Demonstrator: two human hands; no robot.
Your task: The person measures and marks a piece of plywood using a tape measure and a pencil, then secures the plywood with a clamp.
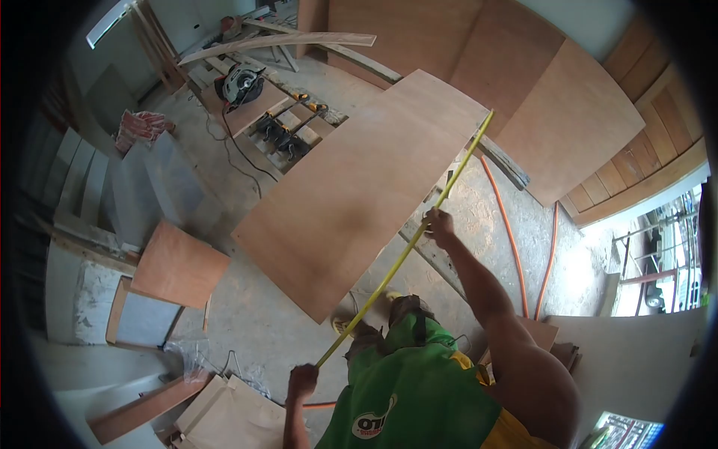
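Left hand (303, 383): grip pinches yellow tape (389, 278) at its near end. Right hand (440, 223): grip pinches it midway, beside plywood sheet (366, 176).

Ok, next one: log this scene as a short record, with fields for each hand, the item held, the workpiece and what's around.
Left hand: closed on the near end of the yellow measuring tape
Right hand: closed on the tape partway along
Item held: tape, extended, its far end at the sheet's far corner
Workpiece: large plywood sheet, lying flat
Around: circular saw, black clamps, orange hose on the floor
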